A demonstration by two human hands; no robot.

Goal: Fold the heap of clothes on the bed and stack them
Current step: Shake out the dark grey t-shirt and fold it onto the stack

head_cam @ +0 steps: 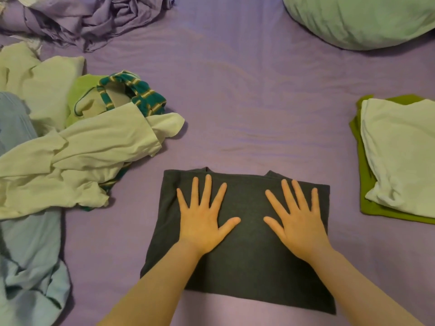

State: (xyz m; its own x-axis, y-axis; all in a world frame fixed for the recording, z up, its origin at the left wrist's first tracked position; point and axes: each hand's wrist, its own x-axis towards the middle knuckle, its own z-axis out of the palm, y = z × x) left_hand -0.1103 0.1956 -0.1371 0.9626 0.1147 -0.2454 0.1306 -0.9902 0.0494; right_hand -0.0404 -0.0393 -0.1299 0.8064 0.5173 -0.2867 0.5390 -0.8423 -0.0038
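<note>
Pressing flat on a folded dark shirt (244,245), the left hand (202,222) and right hand (299,224) lie side by side, fingers spread, grasping nothing. Left of them sprawls the heap of clothes (70,147); right sits a folded stack (397,156) on the bed (247,102).

- 2 hands: left hand (204,222), right hand (297,222), frame ctr-bottom
- 1 dark folded shirt (244,260)
- 2 folded items stacked at right: white top (400,156), green garment (367,205)
- 1 pillow (360,20), upper right
- 1 unfolded heap (70,147), left
</note>
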